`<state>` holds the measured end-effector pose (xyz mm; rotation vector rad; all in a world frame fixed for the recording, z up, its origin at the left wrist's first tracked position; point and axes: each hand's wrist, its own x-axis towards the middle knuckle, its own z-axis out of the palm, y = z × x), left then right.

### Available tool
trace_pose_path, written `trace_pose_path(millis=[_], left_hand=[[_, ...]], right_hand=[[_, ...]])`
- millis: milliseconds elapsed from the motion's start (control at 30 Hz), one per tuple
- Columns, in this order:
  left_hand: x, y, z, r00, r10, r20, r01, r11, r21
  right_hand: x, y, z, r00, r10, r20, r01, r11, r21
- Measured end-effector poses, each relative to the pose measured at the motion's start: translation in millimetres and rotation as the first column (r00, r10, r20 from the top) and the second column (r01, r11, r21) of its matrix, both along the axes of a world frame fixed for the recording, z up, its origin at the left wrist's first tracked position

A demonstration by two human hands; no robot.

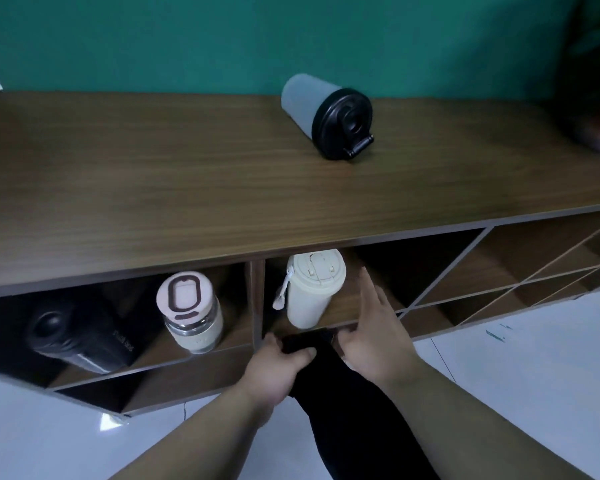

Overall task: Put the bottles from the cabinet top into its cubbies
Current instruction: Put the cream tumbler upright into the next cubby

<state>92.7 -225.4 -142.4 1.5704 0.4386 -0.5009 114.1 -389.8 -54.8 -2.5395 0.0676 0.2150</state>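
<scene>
Right hand (371,327) open beside cream bottle (312,289)

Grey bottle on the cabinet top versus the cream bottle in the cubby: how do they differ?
The grey bottle stands on the cabinet top; the cream bottle stands in a cubby. The grey bottle's lid is black; the cream bottle's matches its body and has a strap. Neither is held.

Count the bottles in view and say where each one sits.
4. A grey bottle stands on the cabinet top. A black bottle and a glass bottle share the left cubby. A cream bottle stands in the middle cubby. Darker cubbies may hide others.
</scene>
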Motion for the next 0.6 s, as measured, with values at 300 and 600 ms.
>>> trace_pose_path(millis=[300,600], left_hand=[[-20.0,16.3,106.4,0.970,-0.113,0.213,0.123,0.992,-0.031],[2.8,27.1,157.6,0.823,0.018,0.568,0.048,0.994,-0.100]], right_hand=[[-23.3,-1.3,90.8,0.921,-0.251,0.299,0.135,0.923,0.361],[73.6,39.0,163.6,0.915,-0.310,0.259,0.194,0.899,0.392]])
